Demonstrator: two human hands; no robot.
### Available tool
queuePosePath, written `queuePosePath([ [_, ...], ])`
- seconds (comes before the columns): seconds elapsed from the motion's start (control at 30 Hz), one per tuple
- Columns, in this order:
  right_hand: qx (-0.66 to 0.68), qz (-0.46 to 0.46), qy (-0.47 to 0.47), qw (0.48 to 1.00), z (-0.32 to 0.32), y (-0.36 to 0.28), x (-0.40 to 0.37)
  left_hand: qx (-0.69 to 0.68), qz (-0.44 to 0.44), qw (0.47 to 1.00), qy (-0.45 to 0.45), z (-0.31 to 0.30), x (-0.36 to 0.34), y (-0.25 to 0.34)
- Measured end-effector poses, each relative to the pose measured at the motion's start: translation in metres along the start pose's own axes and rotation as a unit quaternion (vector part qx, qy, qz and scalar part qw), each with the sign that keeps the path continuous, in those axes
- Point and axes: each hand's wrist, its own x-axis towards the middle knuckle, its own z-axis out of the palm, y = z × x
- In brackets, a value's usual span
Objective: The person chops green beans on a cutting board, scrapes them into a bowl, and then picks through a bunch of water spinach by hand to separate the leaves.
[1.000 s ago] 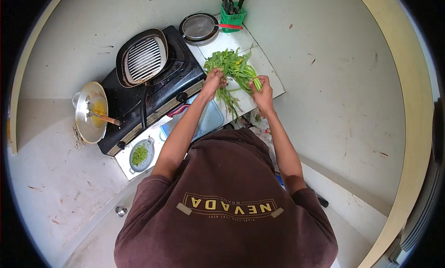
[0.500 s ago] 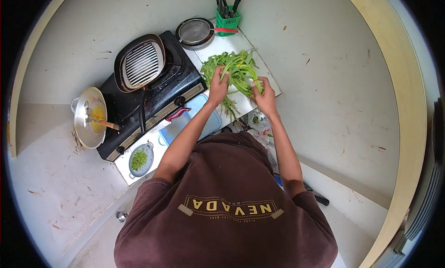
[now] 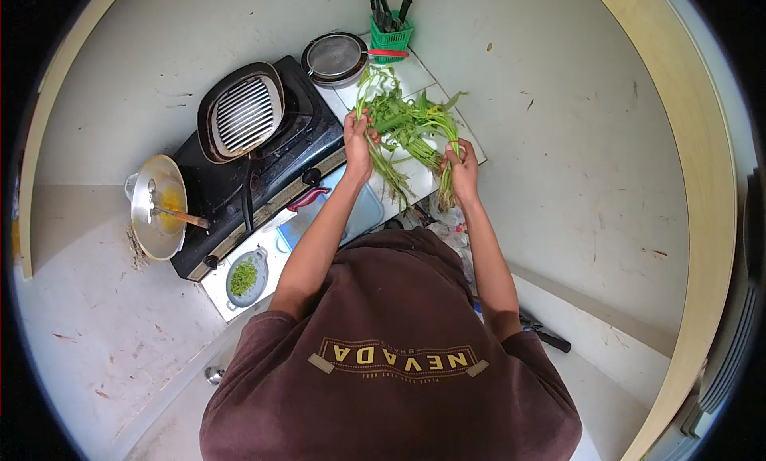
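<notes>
My left hand [image 3: 359,147] is closed around some long-stemmed leafy greens [image 3: 388,174], whose stem ends hang down beside a blue cutting board [image 3: 363,214]. At the right, my right hand [image 3: 463,172] grips another bunch of greens [image 3: 445,126] by the stems, with brownish root ends below the fingers. Between the hands, a loose pile of leafy greens [image 3: 403,118] lies on the white tiled counter [image 3: 415,76]. The fingertips of both hands are partly hidden by stems.
A black stove [image 3: 303,146] bears a grill pan [image 3: 241,110]. Left of it sits a wok [image 3: 159,206] with a wooden-handled utensil. A red-handled knife [image 3: 307,199], a small dish of chopped greens [image 3: 244,277], a strainer [image 3: 335,56] and a green utensil basket [image 3: 391,40] surround the work area.
My hands have moved apart, the left going left with its greens and the right slightly right and down. The pile between them is more spread out.
</notes>
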Motion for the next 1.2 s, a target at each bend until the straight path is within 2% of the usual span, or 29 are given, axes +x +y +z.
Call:
queuePosePath([
  [0.07,0.013,-0.013,-0.016,1.000,0.001,-0.019,-0.004,0.075,0.016,0.997,0.005,-0.008,0.008,-0.017],
  [0.17,0.036,-0.032,-0.037,0.998,0.004,-0.038,-0.007,0.210,-0.024,0.977,-0.026,-0.011,0.003,-0.038],
  [0.2,0.041,-0.040,-0.041,0.998,0.006,-0.042,-0.008,0.273,-0.017,0.961,-0.050,-0.030,0.012,-0.067],
  [0.3,0.065,-0.059,-0.056,0.995,0.012,-0.056,-0.012,0.389,0.007,0.916,-0.097,-0.040,0.005,-0.095],
  [0.33,0.074,-0.063,-0.062,0.993,0.014,-0.061,-0.014,0.363,-0.003,0.919,-0.151,-0.045,0.004,-0.097],
  [0.43,0.081,-0.076,-0.083,0.990,0.018,-0.074,-0.021,0.595,0.115,0.793,-0.063,-0.046,-0.009,-0.103],
  [0.47,0.083,-0.073,-0.085,0.990,0.019,-0.076,-0.022,0.609,0.133,0.781,-0.038,-0.045,-0.011,-0.103],
  [0.57,0.094,-0.061,-0.092,0.989,0.022,-0.080,-0.023,0.571,0.262,0.778,-0.013,-0.011,-0.028,-0.059],
  [0.67,0.107,-0.042,-0.103,0.988,0.024,-0.079,-0.024,0.569,0.298,0.766,-0.024,-0.004,-0.024,-0.057],
  [0.77,0.110,-0.035,-0.107,0.988,0.025,-0.075,-0.024,0.548,0.275,0.788,-0.053,-0.004,-0.016,-0.050],
  [0.8,0.110,-0.036,-0.104,0.988,0.026,-0.074,-0.025,0.450,0.179,0.872,-0.077,-0.001,-0.017,-0.047],
  [0.83,0.110,-0.038,-0.101,0.988,0.027,-0.073,-0.025,0.340,0.078,0.932,-0.100,0.004,-0.020,-0.045],
  [0.87,0.102,-0.040,-0.099,0.989,0.028,-0.070,-0.025,0.220,-0.025,0.968,-0.121,0.007,-0.023,-0.044],
  [1.0,0.056,-0.069,-0.086,0.992,0.033,-0.053,-0.030,0.109,-0.117,0.959,-0.234,0.043,-0.059,0.009],
  [1.13,0.013,-0.133,-0.083,0.988,0.047,-0.043,-0.040,0.124,-0.084,0.971,-0.188,0.065,-0.084,0.023],
  [1.2,-0.027,-0.149,-0.092,0.984,0.050,-0.047,-0.049,0.117,-0.077,0.969,-0.203,0.061,-0.082,0.020],
])
